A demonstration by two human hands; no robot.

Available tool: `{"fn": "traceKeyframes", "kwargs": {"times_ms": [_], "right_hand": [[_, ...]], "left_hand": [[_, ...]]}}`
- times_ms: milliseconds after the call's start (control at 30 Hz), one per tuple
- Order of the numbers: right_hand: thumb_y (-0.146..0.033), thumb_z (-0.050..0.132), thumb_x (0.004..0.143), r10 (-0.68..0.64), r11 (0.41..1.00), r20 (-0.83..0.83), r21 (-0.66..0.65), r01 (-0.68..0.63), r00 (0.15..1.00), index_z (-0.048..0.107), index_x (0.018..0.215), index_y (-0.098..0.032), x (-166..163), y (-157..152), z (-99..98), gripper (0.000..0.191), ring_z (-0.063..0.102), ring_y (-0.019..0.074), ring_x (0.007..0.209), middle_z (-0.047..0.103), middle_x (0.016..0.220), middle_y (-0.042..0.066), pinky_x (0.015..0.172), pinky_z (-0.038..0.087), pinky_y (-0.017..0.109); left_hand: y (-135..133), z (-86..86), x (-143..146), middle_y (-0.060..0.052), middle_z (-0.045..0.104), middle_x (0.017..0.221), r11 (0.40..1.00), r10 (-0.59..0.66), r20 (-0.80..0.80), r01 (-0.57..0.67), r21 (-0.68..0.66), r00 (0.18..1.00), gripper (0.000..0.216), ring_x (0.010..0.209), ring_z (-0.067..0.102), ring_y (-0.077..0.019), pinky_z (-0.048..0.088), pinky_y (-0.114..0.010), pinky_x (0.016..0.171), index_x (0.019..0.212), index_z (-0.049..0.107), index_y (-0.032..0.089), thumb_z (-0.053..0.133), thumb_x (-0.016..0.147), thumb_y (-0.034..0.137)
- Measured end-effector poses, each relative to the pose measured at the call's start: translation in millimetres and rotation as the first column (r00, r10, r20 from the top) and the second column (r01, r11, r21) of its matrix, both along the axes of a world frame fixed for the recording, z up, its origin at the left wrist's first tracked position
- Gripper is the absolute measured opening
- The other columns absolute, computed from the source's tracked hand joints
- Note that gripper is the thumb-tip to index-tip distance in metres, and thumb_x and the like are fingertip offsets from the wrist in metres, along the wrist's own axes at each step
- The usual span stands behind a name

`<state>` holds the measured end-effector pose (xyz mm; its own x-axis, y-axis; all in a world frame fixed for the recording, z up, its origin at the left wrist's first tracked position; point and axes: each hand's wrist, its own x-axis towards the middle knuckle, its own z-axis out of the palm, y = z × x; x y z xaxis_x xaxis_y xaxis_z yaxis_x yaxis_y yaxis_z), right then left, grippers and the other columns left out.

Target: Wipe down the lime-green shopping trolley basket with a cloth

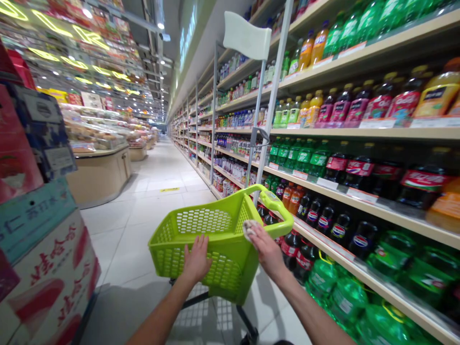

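Note:
A lime-green plastic shopping cart (226, 261) stands in the aisle ahead of me, its looped handle (285, 223) toward the right. My left hand (197, 258) lies with fingers stretched out on the near side wall, fingertips at the top rim. Gripped in my right hand (266, 247) is a crumpled whitish cloth (250, 228) with darker marks, held against the rim near the handle end. The basket's far wall and slotted end show, but its floor is mostly hidden. Dark legs and a caster (249, 335) show beneath.
On the right rise long drink shelves (395, 132) with bottles. A pole with a blank white sign (247, 36) stands beside them. Stacked cartons (50, 278) flank the left, with a rounded display counter (98, 177) behind. The tiled aisle (158, 158) runs far ahead.

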<state>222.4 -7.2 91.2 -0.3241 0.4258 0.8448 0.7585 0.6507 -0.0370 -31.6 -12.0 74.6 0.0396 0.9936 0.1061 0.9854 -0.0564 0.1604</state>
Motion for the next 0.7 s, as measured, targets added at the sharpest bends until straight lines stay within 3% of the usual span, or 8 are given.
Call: {"fn": "traceKeyframes", "kwargs": {"times_ms": [133, 200, 333, 400, 467, 600, 700], "right_hand": [[-0.017, 0.042, 0.084, -0.274, 0.957, -0.165, 0.046, 0.285, 0.947, 0.062, 0.103, -0.017, 33.0, 9.9, 26.4, 0.028, 0.039, 0.0231, 0.121, 0.056, 0.118, 0.011, 0.098, 0.036, 0.049], [-0.014, 0.04, 0.084, -0.262, 0.963, -0.153, 0.031, 0.269, 0.953, 0.062, 0.102, -0.017, 22.8, 13.5, 20.5, 0.029, 0.04, 0.0224, 0.121, 0.057, 0.117, 0.011, 0.097, 0.038, 0.048], [-0.009, 0.04, 0.082, -0.04, 0.998, -0.003, -0.044, 0.04, 0.999, 0.062, 0.102, -0.022, -32.3, 15.2, -5.8, 0.032, 0.042, 0.0186, 0.12, 0.059, 0.115, 0.006, 0.096, 0.04, 0.042], [-0.01, 0.04, 0.082, 0.024, 0.998, 0.049, -0.059, -0.021, 0.999, 0.062, 0.102, -0.023, -38.7, 14.7, -5.4, 0.032, 0.043, 0.0179, 0.119, 0.059, 0.115, 0.005, 0.096, 0.041, 0.04], [-0.01, 0.04, 0.082, -0.018, 0.999, 0.024, -0.038, 0.019, 1.0, 0.061, 0.103, -0.022, -18.2, 13.5, 6.4, 0.032, 0.041, 0.0183, 0.121, 0.057, 0.118, 0.005, 0.097, 0.039, 0.042], [-0.011, 0.04, 0.08, -0.253, 0.966, -0.145, 0.02, 0.259, 0.956, 0.062, 0.099, -0.019, 41.7, 12.9, 28.9, 0.031, 0.032, 0.0218, 0.126, 0.053, 0.123, 0.007, 0.102, 0.031, 0.049], [-0.009, 0.039, 0.079, -0.251, 0.968, -0.106, 0.001, 0.252, 0.962, 0.063, 0.097, -0.019, 32.6, 14.5, 13.2, 0.031, 0.035, 0.0221, 0.124, 0.054, 0.121, 0.009, 0.1, 0.032, 0.049]], "left_hand": [[-0.4, -4.1, -9.6, -0.01, 0.019, 0.144, 0.997, 0.075, -0.02, -0.075, 0.014, 0.997, 0.067, 0.133, 0.016, -0.0243, 0.015, -0.056, 0.102, 0.134, 0.024, 0.015, 0.041, 0.07, 0.019], [-0.9, -4.0, -8.5, -0.011, 0.019, 0.144, 0.997, 0.075, -0.032, -0.075, 0.01, 0.997, 0.069, 0.133, 0.016, -0.0247, 0.015, -0.056, 0.102, 0.134, 0.024, 0.014, 0.043, 0.068, 0.02], [-3.0, -2.1, -6.3, -0.01, 0.02, 0.144, 0.998, 0.067, -0.034, -0.066, 0.016, 0.997, 0.07, 0.132, 0.017, -0.025, 0.014, -0.056, 0.102, 0.135, 0.023, 0.014, 0.043, 0.067, 0.019], [-4.2, -2.1, -9.1, -0.009, 0.021, 0.143, 0.998, 0.058, -0.029, -0.058, 0.021, 0.998, 0.069, 0.132, 0.019, -0.0245, 0.014, -0.057, 0.102, 0.135, 0.024, 0.016, 0.042, 0.068, 0.018], [-5.0, -2.9, -12.9, -0.009, 0.022, 0.143, 0.998, 0.061, -0.025, -0.061, 0.027, 0.998, 0.068, 0.132, 0.02, -0.0241, 0.014, -0.057, 0.102, 0.134, 0.025, 0.017, 0.041, 0.068, 0.017], [-5.5, -5.2, -14.2, -0.008, 0.021, 0.144, 0.997, 0.072, -0.005, -0.072, 0.017, 0.997, 0.068, 0.132, 0.018, -0.0243, 0.015, -0.057, 0.102, 0.134, 0.026, 0.016, 0.042, 0.068, 0.02], [-6.4, -5.8, -9.5, -0.008, 0.021, 0.144, 0.996, 0.079, 0.005, -0.079, 0.028, 0.997, 0.068, 0.132, 0.017, -0.0251, 0.016, -0.056, 0.102, 0.134, 0.026, 0.016, 0.044, 0.069, 0.022]]}}
